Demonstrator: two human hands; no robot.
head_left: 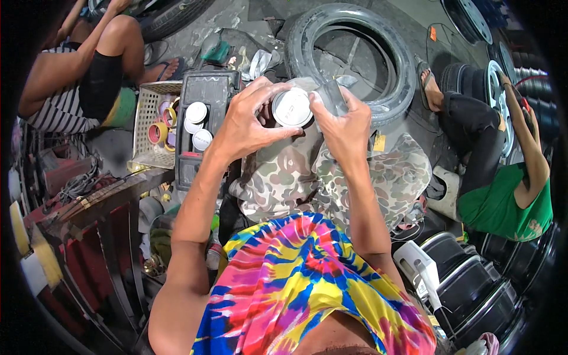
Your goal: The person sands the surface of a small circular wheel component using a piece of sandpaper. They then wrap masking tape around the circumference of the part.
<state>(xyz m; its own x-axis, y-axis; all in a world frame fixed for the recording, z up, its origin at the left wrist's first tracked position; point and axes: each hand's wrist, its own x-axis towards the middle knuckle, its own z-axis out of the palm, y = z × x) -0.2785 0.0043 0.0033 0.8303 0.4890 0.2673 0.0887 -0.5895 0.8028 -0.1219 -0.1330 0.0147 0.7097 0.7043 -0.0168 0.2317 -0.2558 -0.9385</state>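
Over my lap, my left hand [251, 117] curls its fingers and thumb round a round white wheel center cap [291, 107], its flat face upward. My right hand [346, 125] pinches a dark grey sheet [336, 97] that looks like sandpaper. Its thumb rests at the cap's right edge. Part of the sheet is hidden behind the thumb and fingers. Left of my hands, three similar white caps [196, 112] lie on a dark toolbox [207, 89].
A beige basket [142, 118] holds tape rolls [158, 133]. Ahead lies a tire [402, 65]. One person [115, 59] sits at far left; another in green [509, 195] handles a wheel [496, 106] at right. Black rims [449, 266] stand at lower right, a slatted frame [112, 248] at left.
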